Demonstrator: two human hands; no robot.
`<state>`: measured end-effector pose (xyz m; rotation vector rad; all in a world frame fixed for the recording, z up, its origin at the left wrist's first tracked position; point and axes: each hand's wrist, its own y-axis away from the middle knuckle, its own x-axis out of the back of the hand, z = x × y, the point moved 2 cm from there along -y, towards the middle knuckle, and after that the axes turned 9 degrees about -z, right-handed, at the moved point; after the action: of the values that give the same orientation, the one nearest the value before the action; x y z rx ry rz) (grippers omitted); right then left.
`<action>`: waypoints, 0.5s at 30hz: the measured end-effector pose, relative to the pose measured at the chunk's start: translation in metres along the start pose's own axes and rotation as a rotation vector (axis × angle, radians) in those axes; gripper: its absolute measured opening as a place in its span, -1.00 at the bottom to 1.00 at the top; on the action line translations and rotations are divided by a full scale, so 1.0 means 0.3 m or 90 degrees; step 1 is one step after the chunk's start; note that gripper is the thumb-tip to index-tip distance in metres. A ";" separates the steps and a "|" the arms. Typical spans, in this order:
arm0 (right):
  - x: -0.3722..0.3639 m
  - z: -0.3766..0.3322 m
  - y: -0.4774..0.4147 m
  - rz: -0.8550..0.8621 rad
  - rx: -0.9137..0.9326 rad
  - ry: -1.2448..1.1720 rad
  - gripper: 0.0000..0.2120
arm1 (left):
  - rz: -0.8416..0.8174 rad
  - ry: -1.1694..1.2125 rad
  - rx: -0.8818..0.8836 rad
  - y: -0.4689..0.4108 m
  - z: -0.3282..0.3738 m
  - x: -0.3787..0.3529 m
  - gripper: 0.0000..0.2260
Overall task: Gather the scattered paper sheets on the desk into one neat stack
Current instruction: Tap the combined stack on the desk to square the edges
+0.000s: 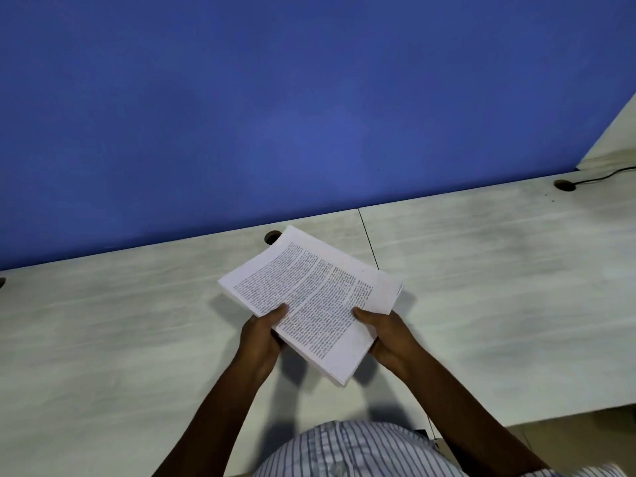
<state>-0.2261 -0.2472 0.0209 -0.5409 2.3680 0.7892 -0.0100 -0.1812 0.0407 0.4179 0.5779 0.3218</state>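
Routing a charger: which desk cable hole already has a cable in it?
The far-right hole, where a black cable enters; the middle hole by the paper stack and the left-edge hole show none.

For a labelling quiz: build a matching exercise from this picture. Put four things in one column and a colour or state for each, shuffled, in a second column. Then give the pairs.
Column one
1. paper stack
2. partition
3. cable
4. shirt

Column two
A. plain blue
B. striped
C. gripped by the left hand and the right hand
D. black, at the far right

Pairs: 1-C, 2-A, 3-D, 4-B
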 end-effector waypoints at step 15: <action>0.005 -0.047 0.050 -0.103 -0.128 0.114 -0.53 | -0.099 -0.134 0.266 0.090 0.262 0.229 -0.58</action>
<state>-0.2407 -0.2455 0.0352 -0.9092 2.3807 0.9438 0.0856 -0.1527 0.0813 0.7946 0.4669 0.0029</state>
